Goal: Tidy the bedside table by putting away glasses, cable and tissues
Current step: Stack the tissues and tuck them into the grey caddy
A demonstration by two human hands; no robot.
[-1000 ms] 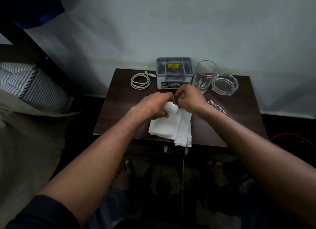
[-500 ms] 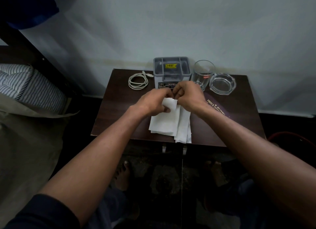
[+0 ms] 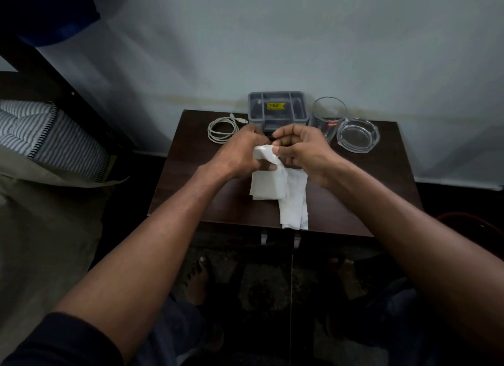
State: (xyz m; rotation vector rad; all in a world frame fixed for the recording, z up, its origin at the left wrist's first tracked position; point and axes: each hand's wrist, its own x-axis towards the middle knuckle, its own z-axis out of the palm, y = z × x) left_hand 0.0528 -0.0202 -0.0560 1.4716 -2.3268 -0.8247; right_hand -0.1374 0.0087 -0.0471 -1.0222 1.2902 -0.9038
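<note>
White tissues [image 3: 272, 187] hang in a bundle over the dark brown bedside table [image 3: 185, 171]. My left hand [image 3: 240, 154] grips their upper end, and my right hand [image 3: 305, 152] pinches the same end from the right. The lower ends drape down to the table's front edge. A coiled white cable [image 3: 222, 129] lies at the back left of the table, just beyond my left hand. A grey organiser box [image 3: 276, 107] with compartments and a yellow label stands at the back, behind my hands. The glasses case is hidden under my right forearm.
A drinking glass [image 3: 328, 114] and a glass ashtray [image 3: 357, 135] stand at the table's back right. A bed with a striped pillow [image 3: 46, 141] lies to the left. The wall runs right behind the table. My feet are on the floor below.
Both hands have lifted the top of the tissues off the table; the bundle now hangs longer and narrower from my fingers, and the glasses case has gone out of sight behind my right arm.
</note>
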